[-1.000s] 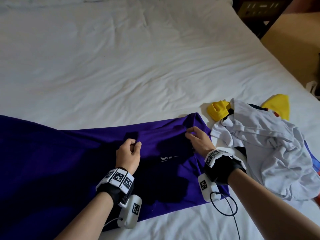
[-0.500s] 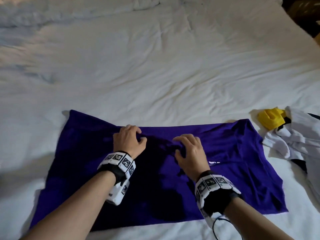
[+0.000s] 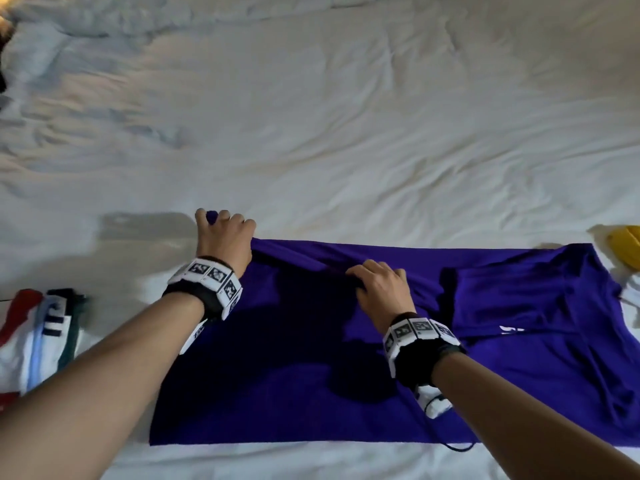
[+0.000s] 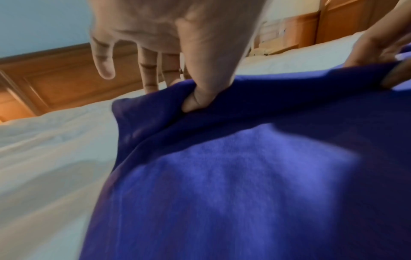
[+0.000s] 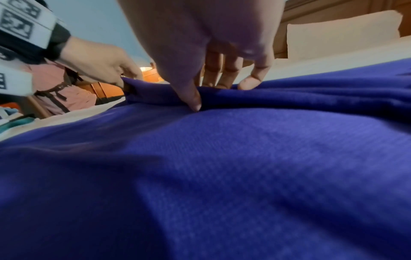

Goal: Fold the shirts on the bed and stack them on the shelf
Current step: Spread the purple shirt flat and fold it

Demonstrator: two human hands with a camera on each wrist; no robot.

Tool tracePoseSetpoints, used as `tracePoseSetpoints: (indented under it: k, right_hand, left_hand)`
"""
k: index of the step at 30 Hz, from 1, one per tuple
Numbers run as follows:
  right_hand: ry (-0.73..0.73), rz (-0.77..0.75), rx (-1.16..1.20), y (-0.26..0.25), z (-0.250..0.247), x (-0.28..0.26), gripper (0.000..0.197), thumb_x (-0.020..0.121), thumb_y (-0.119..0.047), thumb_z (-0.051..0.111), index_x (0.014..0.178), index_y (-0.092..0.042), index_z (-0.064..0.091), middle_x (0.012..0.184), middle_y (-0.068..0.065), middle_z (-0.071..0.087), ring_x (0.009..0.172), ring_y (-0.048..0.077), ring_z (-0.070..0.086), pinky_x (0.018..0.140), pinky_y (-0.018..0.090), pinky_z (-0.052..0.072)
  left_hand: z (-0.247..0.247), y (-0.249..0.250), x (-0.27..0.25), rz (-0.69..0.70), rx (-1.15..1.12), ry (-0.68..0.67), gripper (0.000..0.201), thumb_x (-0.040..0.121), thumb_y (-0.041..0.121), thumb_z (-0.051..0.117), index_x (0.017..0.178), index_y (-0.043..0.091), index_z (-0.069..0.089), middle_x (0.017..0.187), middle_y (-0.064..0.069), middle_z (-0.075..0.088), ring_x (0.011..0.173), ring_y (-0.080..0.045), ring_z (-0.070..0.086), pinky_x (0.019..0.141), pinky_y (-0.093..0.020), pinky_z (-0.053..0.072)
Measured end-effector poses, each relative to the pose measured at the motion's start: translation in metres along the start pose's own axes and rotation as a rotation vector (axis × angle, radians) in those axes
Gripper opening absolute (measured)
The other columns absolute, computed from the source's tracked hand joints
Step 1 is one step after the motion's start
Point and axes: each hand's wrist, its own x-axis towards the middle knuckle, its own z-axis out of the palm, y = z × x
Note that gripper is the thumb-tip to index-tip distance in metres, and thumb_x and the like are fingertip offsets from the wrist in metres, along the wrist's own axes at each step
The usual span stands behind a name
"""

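A purple shirt [image 3: 502,368] lies spread across the white bed [image 3: 346,133], its far edge lifted into a ridge. My left hand [image 3: 225,233] pinches the shirt's far left corner; in the left wrist view the thumb [image 4: 200,98] presses into the purple cloth [image 4: 244,176] against the fingers. My right hand [image 3: 377,282] pinches the same far edge near the middle, and in the right wrist view its thumb [image 5: 193,98] digs into the fold of the shirt [image 5: 222,176] with the fingers behind it.
A stack of folded clothes [image 3: 38,337] in white, red, blue and green sits at the left edge. A yellow garment [image 3: 627,247] and a white one [image 3: 632,292] lie at the right. A wooden headboard [image 4: 66,84] stands beyond the bed.
The view has swung left and the folded stack has come into sight. My left hand slid along the far edge to the shirt's left corner; my right hand still holds the edge near the middle.
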Motion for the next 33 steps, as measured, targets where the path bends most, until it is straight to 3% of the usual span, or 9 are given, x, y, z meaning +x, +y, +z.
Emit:
tracePoseSetpoints:
  k: [2,4,7,12,17,21,26,29,33]
  right_hand:
    - [0.117,-0.065,0.015,0.002,-0.003,-0.009,0.029,0.068,-0.015,0.061,0.094,-0.023,0.071,0.084,-0.002,0.063,0.078,0.027,0.062,0.066,0.038,0.039]
    - [0.143,-0.130,-0.011,0.005,-0.002,-0.020,0.029,0.068,-0.019,0.057,0.093,-0.025,0.070,0.083,-0.004,0.061,0.076,0.025,0.061,0.065,0.037,0.040]
    - [0.081,-0.146,-0.085,0.013,0.008,-0.034,0.040,0.060,-0.010,0.066,0.097,-0.026,0.069,0.089,-0.004,0.061,0.080,0.026,0.061,0.067,0.041,0.043]
    - [0.041,-0.128,-0.078,0.018,0.017,-0.035,0.047,0.058,0.002,0.069,0.097,-0.023,0.071,0.091,-0.002,0.062,0.082,0.028,0.059,0.065,0.040,0.045]
    - [0.106,-0.154,0.024,0.018,0.006,-0.041,0.036,0.069,-0.016,0.043,0.088,-0.020,0.072,0.084,-0.004,0.061,0.078,0.027,0.053,0.064,0.038,0.049]
    - [0.046,-0.118,-0.067,0.025,0.011,-0.056,0.036,0.064,-0.012,0.052,0.092,-0.024,0.071,0.089,-0.005,0.061,0.080,0.028,0.056,0.064,0.038,0.043]
    - [0.094,-0.092,-0.022,0.022,0.011,-0.057,0.027,0.067,-0.012,0.056,0.085,-0.025,0.072,0.086,-0.008,0.064,0.079,0.026,0.058,0.067,0.037,0.041]
    - [0.103,-0.069,-0.033,0.016,0.013,-0.066,0.035,0.066,-0.017,0.058,0.096,-0.026,0.071,0.097,-0.006,0.063,0.088,0.025,0.056,0.074,0.041,0.043]
    - [0.023,-0.033,-0.100,0.010,0.024,-0.082,0.063,0.063,-0.022,0.058,0.126,-0.026,0.058,0.142,0.005,0.044,0.133,0.029,0.037,0.104,0.056,0.030]
  left_hand:
    - [0.001,-0.011,-0.028,-0.033,-0.062,0.153,0.021,0.068,0.011,0.073,0.085,0.023,0.067,0.083,0.005,0.062,0.090,-0.023,0.053,0.087,-0.044,0.025]
    - [0.011,-0.021,-0.059,-0.051,-0.142,0.250,0.027,0.054,0.009,0.081,0.076,0.020,0.069,0.082,-0.001,0.059,0.086,-0.028,0.051,0.079,-0.043,0.025]
    - [0.041,-0.027,-0.097,-0.034,-0.200,0.212,0.036,0.046,0.014,0.087,0.077,0.020,0.070,0.092,-0.002,0.054,0.091,-0.027,0.046,0.080,-0.045,0.030]
    - [0.084,-0.034,-0.119,-0.024,-0.247,0.179,0.041,0.052,0.010,0.086,0.088,0.021,0.073,0.093,0.001,0.061,0.091,-0.024,0.053,0.084,-0.048,0.036]
    - [0.084,-0.050,-0.123,-0.027,-0.367,0.345,0.030,0.056,0.002,0.080,0.080,0.018,0.073,0.085,0.002,0.066,0.080,-0.025,0.062,0.078,-0.042,0.038]
    - [0.100,-0.053,-0.141,0.002,-0.365,0.277,0.038,0.054,0.000,0.080,0.086,0.019,0.075,0.087,0.002,0.065,0.079,-0.025,0.063,0.073,-0.042,0.044]
    - [0.106,-0.056,-0.149,-0.030,-0.424,0.310,0.022,0.066,0.002,0.071,0.080,0.017,0.077,0.085,0.003,0.068,0.076,-0.025,0.064,0.067,-0.039,0.047]
    - [0.097,-0.050,-0.151,-0.105,-0.466,0.239,0.031,0.060,0.007,0.076,0.089,0.017,0.077,0.099,-0.001,0.067,0.093,-0.030,0.063,0.076,-0.047,0.050]
    - [0.067,0.001,-0.149,-0.091,-0.516,0.121,0.067,0.069,0.043,0.061,0.131,0.017,0.059,0.145,-0.010,0.046,0.138,-0.033,0.036,0.109,-0.053,0.031]
